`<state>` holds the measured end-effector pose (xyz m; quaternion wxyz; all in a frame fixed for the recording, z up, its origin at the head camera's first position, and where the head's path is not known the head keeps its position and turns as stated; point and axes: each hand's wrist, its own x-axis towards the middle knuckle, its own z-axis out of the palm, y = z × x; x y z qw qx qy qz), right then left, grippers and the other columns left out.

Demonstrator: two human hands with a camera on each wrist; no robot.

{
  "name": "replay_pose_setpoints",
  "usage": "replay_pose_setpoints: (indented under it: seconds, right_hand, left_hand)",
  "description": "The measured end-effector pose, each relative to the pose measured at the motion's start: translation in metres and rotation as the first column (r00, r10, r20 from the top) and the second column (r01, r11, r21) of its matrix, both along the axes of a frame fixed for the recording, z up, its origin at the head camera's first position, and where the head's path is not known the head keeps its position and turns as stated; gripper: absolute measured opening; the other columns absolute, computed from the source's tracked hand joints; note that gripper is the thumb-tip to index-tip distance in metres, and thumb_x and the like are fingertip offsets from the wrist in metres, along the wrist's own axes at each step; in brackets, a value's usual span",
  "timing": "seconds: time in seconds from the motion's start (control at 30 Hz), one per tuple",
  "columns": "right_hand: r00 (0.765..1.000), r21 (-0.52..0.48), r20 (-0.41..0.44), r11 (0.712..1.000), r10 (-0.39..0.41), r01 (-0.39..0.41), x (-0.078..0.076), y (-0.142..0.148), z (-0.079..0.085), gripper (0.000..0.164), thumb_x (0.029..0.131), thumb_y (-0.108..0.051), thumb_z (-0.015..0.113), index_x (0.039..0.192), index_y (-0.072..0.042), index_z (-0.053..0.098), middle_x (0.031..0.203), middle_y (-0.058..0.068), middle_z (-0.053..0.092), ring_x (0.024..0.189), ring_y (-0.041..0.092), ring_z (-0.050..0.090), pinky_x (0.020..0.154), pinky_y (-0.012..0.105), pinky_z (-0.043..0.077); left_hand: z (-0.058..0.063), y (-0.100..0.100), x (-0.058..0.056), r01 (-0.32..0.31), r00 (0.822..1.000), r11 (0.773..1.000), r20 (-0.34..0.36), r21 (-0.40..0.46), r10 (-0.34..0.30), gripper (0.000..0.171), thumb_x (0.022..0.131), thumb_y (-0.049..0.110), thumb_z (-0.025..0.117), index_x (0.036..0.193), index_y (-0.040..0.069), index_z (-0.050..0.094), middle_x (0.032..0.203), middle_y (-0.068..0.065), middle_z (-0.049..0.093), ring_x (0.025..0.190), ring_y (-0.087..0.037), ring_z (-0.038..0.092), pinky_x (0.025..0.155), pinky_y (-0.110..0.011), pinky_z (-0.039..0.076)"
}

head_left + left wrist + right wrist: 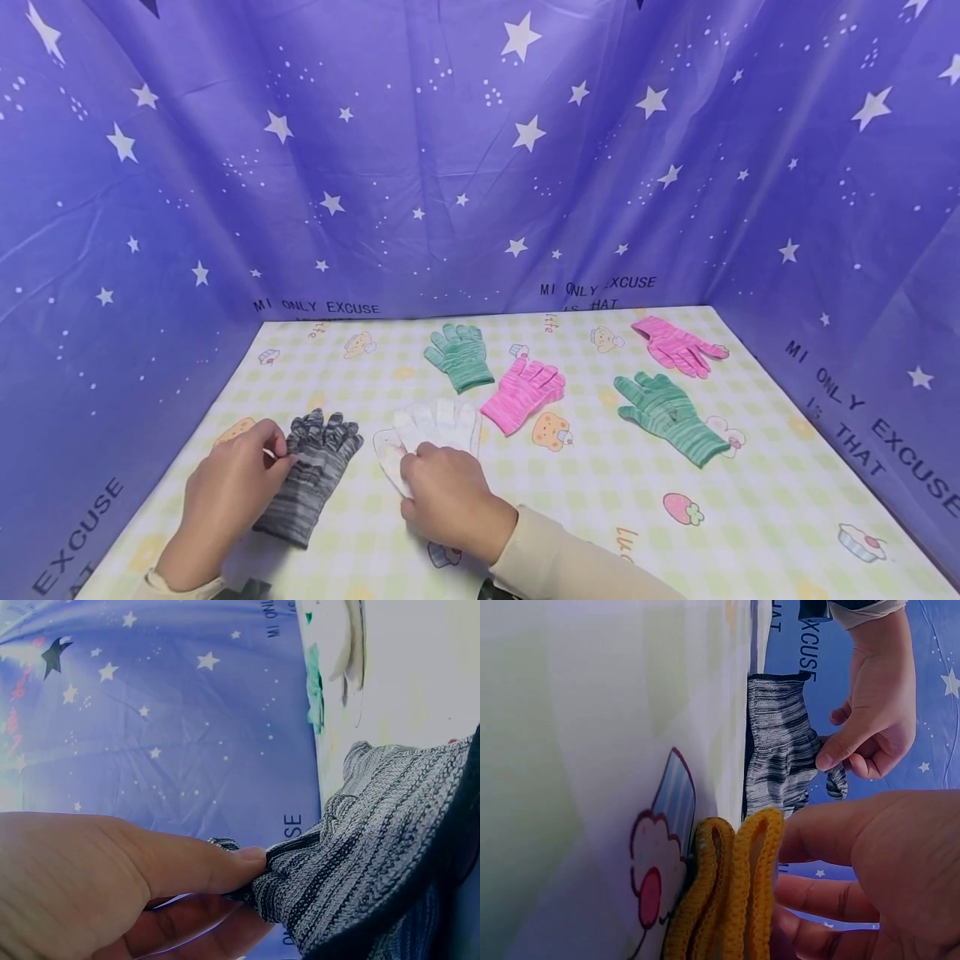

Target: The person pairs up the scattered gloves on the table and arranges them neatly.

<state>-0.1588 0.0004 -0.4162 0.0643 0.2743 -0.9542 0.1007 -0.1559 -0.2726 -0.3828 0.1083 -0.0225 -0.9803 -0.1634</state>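
Note:
A grey-and-black striped knit glove (303, 500) lies at the left with its cuff toward the near edge. My left hand (232, 483) pinches its left side between thumb and fingers; the left wrist view shows the knit (360, 832) bunched at the thumb tip. Just right of it, a pair of white gloves (442, 421) lies overlapped, fingers pointing away. My right hand (453, 496) grips them near the cuff, its curled fingers covering part of them. Close up in the right wrist view, their yellow cuff edges (757, 877) stand up side by side next to the thumb.
Beyond the white pair lie a green glove (461, 358) and a pink glove (525, 396). Farther right are another green glove (671, 421) and another pink glove (678, 346). A checked cloth (570, 500) covers the table, with a purple star-print curtain (420, 167) around it.

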Motion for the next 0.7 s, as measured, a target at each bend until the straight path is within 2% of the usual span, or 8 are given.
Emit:
replay_pose_setpoints:
  seconds: [0.23,0.7]
  right_hand:
    - [1.0,0.007,0.004,1.0,-0.009,0.009,-0.001,0.001,0.001,0.017,0.08,-0.031,0.081,0.082,-0.02,0.068,0.076,-0.005,0.059,0.06,0.015,0.055,0.05,0.031,0.037]
    - [1.0,0.007,0.009,1.0,-0.011,0.011,-0.001,0.002,0.002,0.018,0.079,-0.028,0.081,0.075,-0.02,0.065,0.073,-0.005,0.057,0.058,0.014,0.052,0.049,0.031,0.036]
  left_hand:
    - [-0.001,-0.002,-0.004,-0.007,0.999,1.0,-0.051,-0.001,0.007,0.031,0.08,0.017,0.086,0.08,0.021,0.055,0.079,0.002,0.065,0.064,-0.013,0.058,0.047,-0.033,0.036]
    - [-0.004,-0.01,-0.011,-0.059,0.997,0.998,-0.037,0.03,0.06,0.028,0.082,0.018,0.083,0.08,0.02,0.056,0.074,0.0,0.071,0.059,-0.017,0.057,0.046,-0.035,0.033]
